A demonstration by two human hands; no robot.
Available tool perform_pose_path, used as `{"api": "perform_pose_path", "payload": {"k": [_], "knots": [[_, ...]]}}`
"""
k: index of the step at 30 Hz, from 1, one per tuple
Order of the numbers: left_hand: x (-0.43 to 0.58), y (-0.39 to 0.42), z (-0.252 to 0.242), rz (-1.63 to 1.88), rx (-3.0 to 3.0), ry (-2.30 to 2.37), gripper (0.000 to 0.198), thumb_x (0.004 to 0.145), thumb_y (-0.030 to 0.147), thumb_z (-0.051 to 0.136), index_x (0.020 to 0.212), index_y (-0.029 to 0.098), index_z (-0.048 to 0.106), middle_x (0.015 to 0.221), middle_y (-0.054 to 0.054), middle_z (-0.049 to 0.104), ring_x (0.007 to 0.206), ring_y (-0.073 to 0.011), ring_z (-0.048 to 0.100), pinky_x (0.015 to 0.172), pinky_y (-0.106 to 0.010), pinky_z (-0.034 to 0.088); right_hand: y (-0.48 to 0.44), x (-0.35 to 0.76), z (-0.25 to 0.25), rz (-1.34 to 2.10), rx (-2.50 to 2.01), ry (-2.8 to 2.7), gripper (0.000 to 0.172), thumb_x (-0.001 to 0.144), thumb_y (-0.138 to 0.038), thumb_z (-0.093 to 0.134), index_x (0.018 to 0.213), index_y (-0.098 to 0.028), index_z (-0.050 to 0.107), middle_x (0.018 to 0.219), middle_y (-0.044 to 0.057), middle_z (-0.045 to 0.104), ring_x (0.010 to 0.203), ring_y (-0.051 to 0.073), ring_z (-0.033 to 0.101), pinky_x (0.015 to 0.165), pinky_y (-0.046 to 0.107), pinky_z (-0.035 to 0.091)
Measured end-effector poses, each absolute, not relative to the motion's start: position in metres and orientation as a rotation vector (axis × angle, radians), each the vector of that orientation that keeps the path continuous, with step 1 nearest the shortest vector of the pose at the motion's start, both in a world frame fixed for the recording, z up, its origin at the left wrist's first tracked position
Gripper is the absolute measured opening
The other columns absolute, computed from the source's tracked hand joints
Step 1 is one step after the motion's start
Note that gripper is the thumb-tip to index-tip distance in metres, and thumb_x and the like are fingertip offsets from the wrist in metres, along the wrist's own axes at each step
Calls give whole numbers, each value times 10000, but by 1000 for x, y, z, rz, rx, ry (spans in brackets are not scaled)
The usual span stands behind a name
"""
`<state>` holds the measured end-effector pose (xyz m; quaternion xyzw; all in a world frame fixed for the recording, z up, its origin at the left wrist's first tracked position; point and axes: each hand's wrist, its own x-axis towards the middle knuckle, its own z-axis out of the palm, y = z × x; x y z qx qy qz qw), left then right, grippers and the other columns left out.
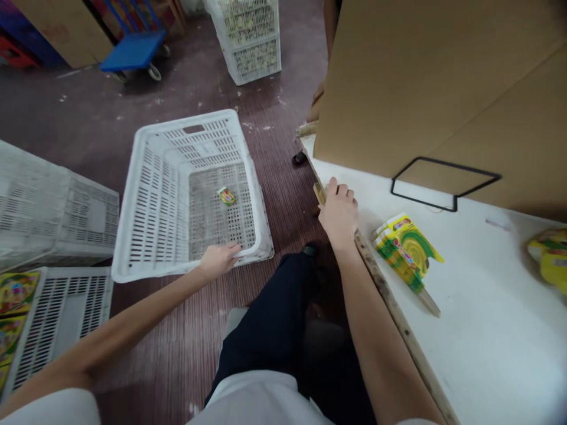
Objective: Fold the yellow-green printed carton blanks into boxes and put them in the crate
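Observation:
My left hand (218, 260) has its fingers curled over the near rim of a white plastic crate (140, 177) on the floor. One small yellow and green packet (227, 196) lies on the crate's slotted bottom. At the wooden edge (376, 274) of a white-topped table, my right hand (340, 213) is closed, thumb on the outer side and fingers bent over the top. Beside my right forearm, several flat yellow and green cartons (405, 248) lie fanned in a stack on the tabletop (482, 295).
A large cardboard box (425, 88) stands on the table's far side, with a black wire frame (447, 195) against it. More white crates (84, 206) are stacked at left, and filled crates (252, 53) stand ahead. A blue trolley (135, 50) is farther back. Part of another person shows behind the box.

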<state>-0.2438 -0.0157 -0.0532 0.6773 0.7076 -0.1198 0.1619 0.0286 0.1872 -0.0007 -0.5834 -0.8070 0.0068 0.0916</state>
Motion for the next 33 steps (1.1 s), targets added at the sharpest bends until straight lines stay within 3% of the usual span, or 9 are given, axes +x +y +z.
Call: {"api": "perform_pose_path", "payload": {"k": [6,12,17,23,33], "knots": [[-250,-15,-49,-286,2184,1725,41,851,172,574,850,202,602,911,-59,674,769,-207,660,635,-301,470,188,29,-3,-17,-1754,-2406,668,910,-189,603,1510,-46,345,1286,242,583,1155,350,557,930,433,489],[-255,4,-52,-126,2660,1356,86,831,114,555,812,193,582,798,-36,651,629,-174,608,550,-289,445,189,29,-5,-18,-1736,-2407,660,895,-180,606,1494,-62,354,1263,247,580,1131,350,549,909,444,484],[-237,22,-52,-202,2720,1361,128,834,84,529,802,185,601,785,-39,661,591,-170,602,525,-291,429,190,29,-7,5,-1730,-2395,677,882,-169,615,1493,-71,340,1258,242,572,1135,346,544,907,444,479],[-204,31,-41,-373,2539,1519,115,820,91,562,830,178,636,835,-54,691,672,-193,665,546,-288,434,189,28,-7,-23,-1698,-2368,658,867,-164,619,1471,-75,373,1231,234,596,1102,343,557,883,438,494],[-140,99,-46,-327,2364,1709,187,920,197,512,1023,180,667,994,-104,723,833,-244,729,616,-309,475,189,28,-7,-29,-1713,-2380,596,920,-129,515,1494,-63,368,1269,242,596,1106,342,571,920,457,495]]}}
